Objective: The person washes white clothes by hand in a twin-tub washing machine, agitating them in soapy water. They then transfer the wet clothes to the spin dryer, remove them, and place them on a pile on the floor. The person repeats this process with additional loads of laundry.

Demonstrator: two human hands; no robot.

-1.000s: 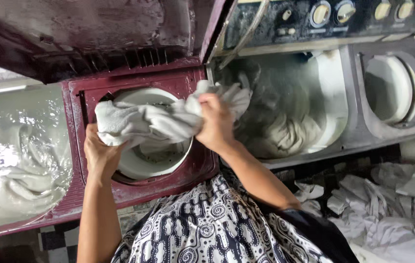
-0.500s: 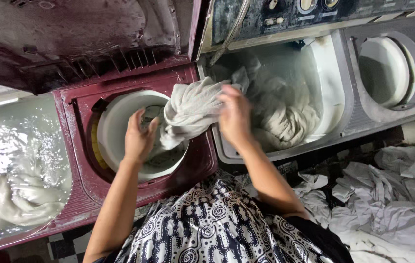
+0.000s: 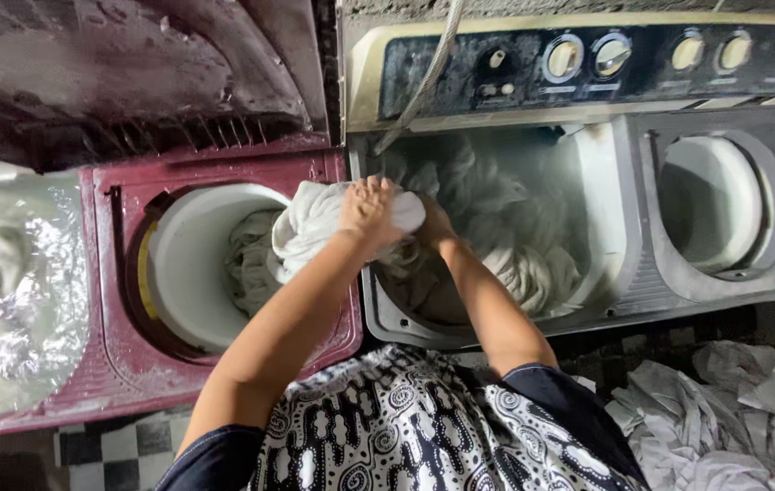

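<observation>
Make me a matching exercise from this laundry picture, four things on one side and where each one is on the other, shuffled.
Things:
1. cloth bundle
2. hose
3. cloth pile
4. dials

Places:
A. on the floor, lower right
B. on the grey washer's panel
C. in both hands, between the two washers
D. hanging into the grey washer's tub

Pairs: 1-C, 2-D, 3-A, 4-B

Laundry corner, off to the sides
Crumpled white cloths [image 3: 733, 409] heaped on the floor; checkered tiles [image 3: 105, 450]; grey hose [image 3: 424, 77] over control knobs [image 3: 587, 56].
</observation>
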